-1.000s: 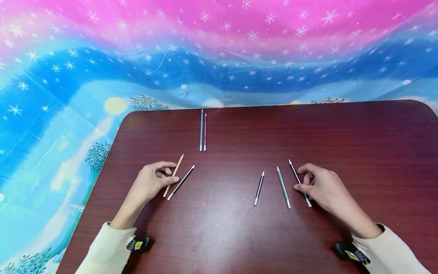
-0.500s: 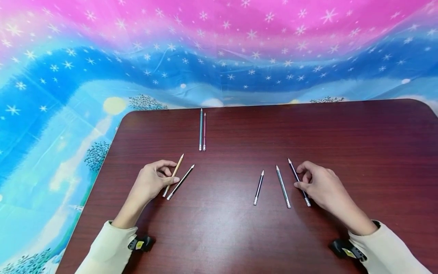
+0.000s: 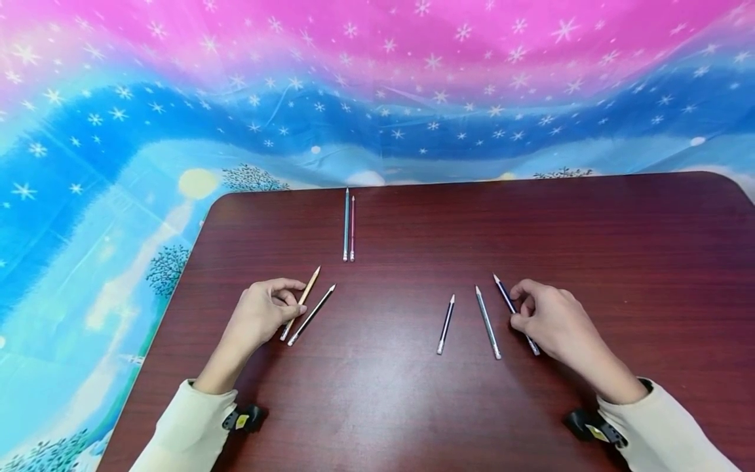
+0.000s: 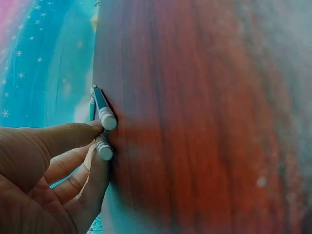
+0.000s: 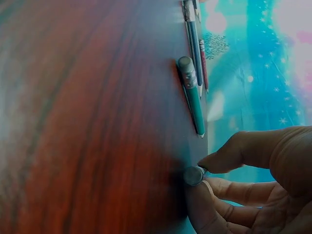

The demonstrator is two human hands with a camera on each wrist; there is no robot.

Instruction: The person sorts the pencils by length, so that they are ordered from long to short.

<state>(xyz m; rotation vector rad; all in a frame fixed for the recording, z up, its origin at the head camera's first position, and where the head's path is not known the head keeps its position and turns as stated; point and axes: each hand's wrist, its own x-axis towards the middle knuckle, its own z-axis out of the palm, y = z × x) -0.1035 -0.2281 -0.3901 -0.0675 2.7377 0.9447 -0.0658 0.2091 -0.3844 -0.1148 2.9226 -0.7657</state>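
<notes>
My left hand (image 3: 262, 316) pinches a gold pencil (image 3: 311, 282) between thumb and fingers at the left of the table, its sharp end slanting away to the right. Right beside it lies a black pencil (image 3: 315, 311); both white eraser ends face the left wrist view. On the other side my right hand (image 3: 551, 321) holds a dark blue pencil (image 3: 503, 290), tip toward the back left. Its eraser end (image 5: 194, 175) sticks out below the thumb in the right wrist view. Left of that hand lie a grey-green pencil (image 3: 487, 321) and a shorter dark pencil (image 3: 447, 324).
Two more pencils, one light blue (image 3: 346, 226) and one pink-red (image 3: 352, 229), lie side by side near the back edge of the brown wooden table (image 3: 590, 229). A curtain (image 3: 377, 85) with snowflakes hangs behind and left. Each wrist wears a black camera (image 3: 244, 419).
The dark blue pencil has turned a little in my right hand, its tip shifting left. The gold pencil's tip has moved slightly right. The other pencils lie as before.
</notes>
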